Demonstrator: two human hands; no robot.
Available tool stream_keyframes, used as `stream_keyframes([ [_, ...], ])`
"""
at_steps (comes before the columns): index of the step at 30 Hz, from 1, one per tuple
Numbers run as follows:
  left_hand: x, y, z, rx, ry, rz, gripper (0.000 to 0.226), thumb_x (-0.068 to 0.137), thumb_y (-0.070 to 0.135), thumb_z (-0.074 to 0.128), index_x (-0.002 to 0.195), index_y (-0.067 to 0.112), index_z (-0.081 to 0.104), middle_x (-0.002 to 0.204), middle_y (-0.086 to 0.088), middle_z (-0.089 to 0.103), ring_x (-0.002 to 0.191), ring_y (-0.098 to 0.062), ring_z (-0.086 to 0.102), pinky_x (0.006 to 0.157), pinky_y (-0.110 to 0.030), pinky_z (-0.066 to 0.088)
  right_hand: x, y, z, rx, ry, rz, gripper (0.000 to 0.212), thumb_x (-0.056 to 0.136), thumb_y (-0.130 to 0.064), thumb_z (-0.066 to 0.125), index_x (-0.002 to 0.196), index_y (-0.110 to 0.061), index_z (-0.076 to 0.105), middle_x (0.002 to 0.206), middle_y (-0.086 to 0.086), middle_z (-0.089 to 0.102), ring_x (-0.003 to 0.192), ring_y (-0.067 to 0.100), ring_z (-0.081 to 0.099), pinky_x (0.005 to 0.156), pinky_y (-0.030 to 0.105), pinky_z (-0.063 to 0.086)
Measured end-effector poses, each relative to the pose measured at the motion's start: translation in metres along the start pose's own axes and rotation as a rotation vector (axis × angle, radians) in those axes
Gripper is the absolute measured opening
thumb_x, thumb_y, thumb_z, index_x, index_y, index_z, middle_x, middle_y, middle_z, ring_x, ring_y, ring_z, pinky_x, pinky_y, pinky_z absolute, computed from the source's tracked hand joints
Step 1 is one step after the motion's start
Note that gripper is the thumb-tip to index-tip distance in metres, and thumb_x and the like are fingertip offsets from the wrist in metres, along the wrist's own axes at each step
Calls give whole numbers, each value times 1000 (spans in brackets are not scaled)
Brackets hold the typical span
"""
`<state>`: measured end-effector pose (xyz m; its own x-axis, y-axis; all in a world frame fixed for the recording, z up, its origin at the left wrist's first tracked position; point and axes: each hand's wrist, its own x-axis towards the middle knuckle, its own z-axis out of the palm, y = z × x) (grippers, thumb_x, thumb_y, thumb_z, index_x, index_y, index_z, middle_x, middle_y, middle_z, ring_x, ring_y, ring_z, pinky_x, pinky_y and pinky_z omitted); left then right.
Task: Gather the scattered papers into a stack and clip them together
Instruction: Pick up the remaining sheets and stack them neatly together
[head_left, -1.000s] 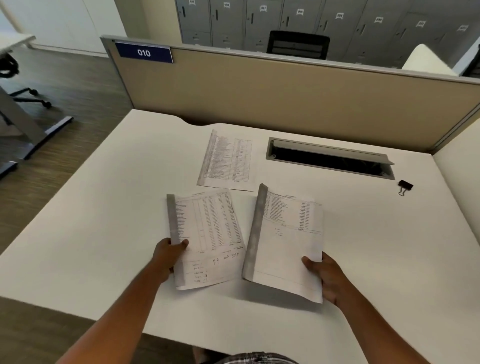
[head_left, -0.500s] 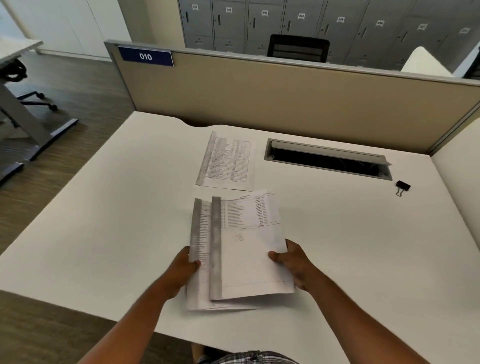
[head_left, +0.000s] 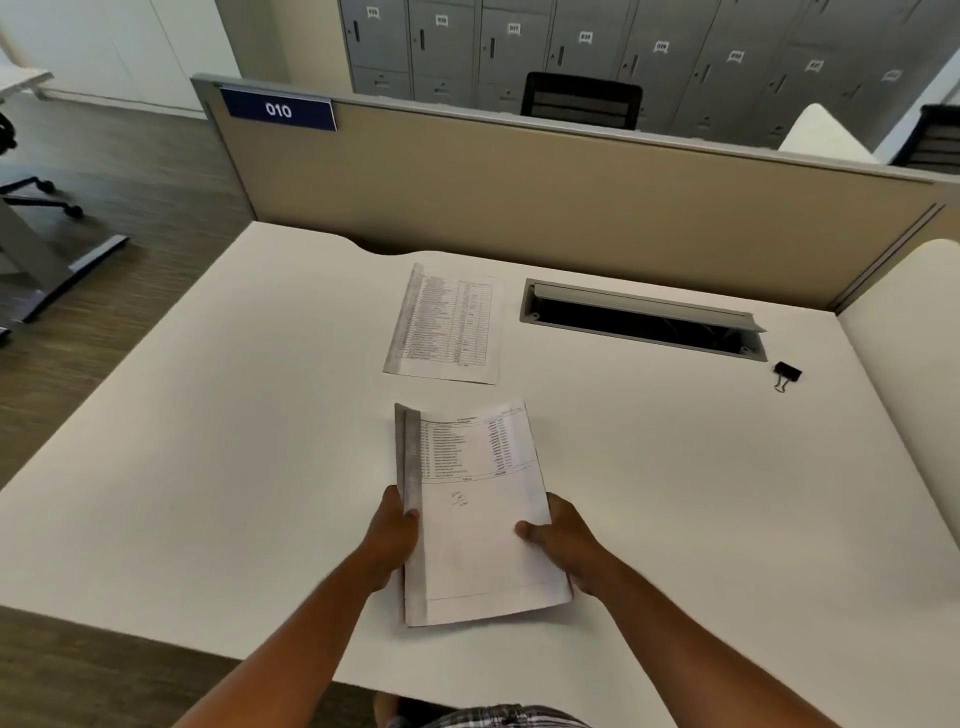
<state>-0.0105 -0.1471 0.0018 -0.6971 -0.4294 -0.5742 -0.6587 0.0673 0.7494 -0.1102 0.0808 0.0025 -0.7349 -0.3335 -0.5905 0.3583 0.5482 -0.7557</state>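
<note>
Two printed sheets lie one on the other as a small stack (head_left: 475, 512) near the front of the white desk (head_left: 208, 467). My left hand (head_left: 392, 535) grips the stack's left edge, thumb on top. At the right edge my right hand (head_left: 563, 545) holds it the same way. A third printed sheet (head_left: 447, 325) lies flat farther back, apart from the stack. A black binder clip (head_left: 787, 374) sits at the far right of the desk, well away from both hands.
An open cable tray slot (head_left: 644, 325) is set into the desk behind the clip. A tan partition (head_left: 571, 192) with a "010" sign closes the back. The desk's front edge runs just below the stack. Grey lockers and a black chair stand beyond.
My hands brought the two separate sheets together; the right sheet slid over the left one, and now they overlap almost fully as one stack. The far sheet and clip stayed put.
</note>
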Motion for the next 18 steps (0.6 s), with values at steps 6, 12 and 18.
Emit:
stream_keyframes([
  [6,-3,9,-1,-261,-126,103,39,102,15,47,139,22,41,137,-4,55,121,-25,57,101,-49,49,-6,-3,-19,111,243,-60,59,77,-37,85,125,-29,52,119,-7,67,105,16,69,91,36,58],
  [12,-18,50,-1,-350,-340,234,33,101,23,49,132,34,44,125,9,62,112,-15,63,89,-38,57,-16,-30,-49,489,75,-130,44,83,-15,82,124,-12,67,119,6,76,103,26,75,87,40,61],
  [18,-20,80,19,-227,-63,435,23,104,22,41,124,33,46,117,12,61,108,-7,61,91,-34,54,-27,-54,-39,419,371,-333,33,83,-6,81,112,-16,70,105,1,78,93,23,75,72,29,60],
])
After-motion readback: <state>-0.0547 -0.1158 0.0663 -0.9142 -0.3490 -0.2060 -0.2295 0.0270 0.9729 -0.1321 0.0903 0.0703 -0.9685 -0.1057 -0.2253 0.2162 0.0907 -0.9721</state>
